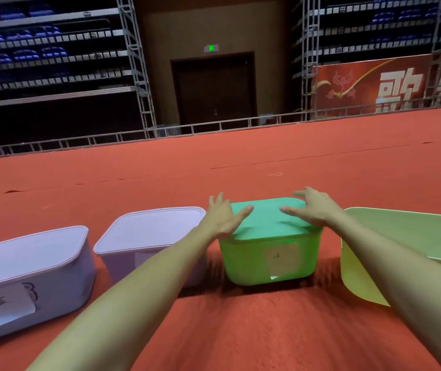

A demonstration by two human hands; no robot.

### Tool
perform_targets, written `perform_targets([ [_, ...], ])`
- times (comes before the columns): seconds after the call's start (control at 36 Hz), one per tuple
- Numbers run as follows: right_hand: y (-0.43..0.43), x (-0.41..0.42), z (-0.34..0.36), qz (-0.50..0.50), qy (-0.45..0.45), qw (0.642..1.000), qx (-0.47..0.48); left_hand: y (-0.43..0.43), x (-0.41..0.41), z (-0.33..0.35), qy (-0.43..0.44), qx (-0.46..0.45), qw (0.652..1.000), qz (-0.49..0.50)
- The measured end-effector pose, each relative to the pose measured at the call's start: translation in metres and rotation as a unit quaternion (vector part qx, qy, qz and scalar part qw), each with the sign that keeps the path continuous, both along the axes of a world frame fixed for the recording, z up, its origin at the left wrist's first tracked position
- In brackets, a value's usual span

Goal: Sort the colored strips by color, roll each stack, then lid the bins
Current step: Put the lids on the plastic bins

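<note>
2 spread-fingered grips, left hand (223, 219) and right hand (316, 210), at opposite sides of the green lid (267, 222) on its bin (240, 263)

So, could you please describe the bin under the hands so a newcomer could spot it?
On the red carpet, four bins stand in a row. The bright green bin is third from the left, between a lavender bin and a pale yellow-green bin. It alone is vivid green with a matching green lid.

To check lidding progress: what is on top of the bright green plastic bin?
A green lid covers it; the left hand and right hand are at its ends, fingers spread. Contents are hidden.
</note>
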State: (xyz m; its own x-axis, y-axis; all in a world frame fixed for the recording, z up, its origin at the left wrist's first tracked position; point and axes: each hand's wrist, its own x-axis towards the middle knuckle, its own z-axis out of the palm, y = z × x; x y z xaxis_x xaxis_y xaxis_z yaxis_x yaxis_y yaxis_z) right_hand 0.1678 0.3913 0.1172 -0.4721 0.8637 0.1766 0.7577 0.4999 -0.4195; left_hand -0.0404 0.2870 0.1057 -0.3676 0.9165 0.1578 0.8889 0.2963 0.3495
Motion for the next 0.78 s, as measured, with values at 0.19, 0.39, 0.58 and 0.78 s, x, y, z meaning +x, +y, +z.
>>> perform_targets([
  [0.19,0.001,-0.019,-0.025,0.008,-0.127,0.992,-0.018,0.012,0.003,-0.027,0.057,-0.066,0.996,-0.016],
  [0.39,0.012,-0.024,-0.028,0.006,-0.158,0.987,-0.011,0.02,-0.005,-0.033,0.077,-0.05,0.996,-0.01],
  [0.58,0.01,-0.023,-0.031,0.015,-0.148,0.989,-0.011,0.019,-0.002,-0.034,0.069,-0.052,0.996,-0.011],
  [0.78,-0.027,-0.021,-0.004,0.022,-0.035,0.998,0.055,-0.005,-0.002,0.005,0.002,-0.027,0.999,-0.032],
])
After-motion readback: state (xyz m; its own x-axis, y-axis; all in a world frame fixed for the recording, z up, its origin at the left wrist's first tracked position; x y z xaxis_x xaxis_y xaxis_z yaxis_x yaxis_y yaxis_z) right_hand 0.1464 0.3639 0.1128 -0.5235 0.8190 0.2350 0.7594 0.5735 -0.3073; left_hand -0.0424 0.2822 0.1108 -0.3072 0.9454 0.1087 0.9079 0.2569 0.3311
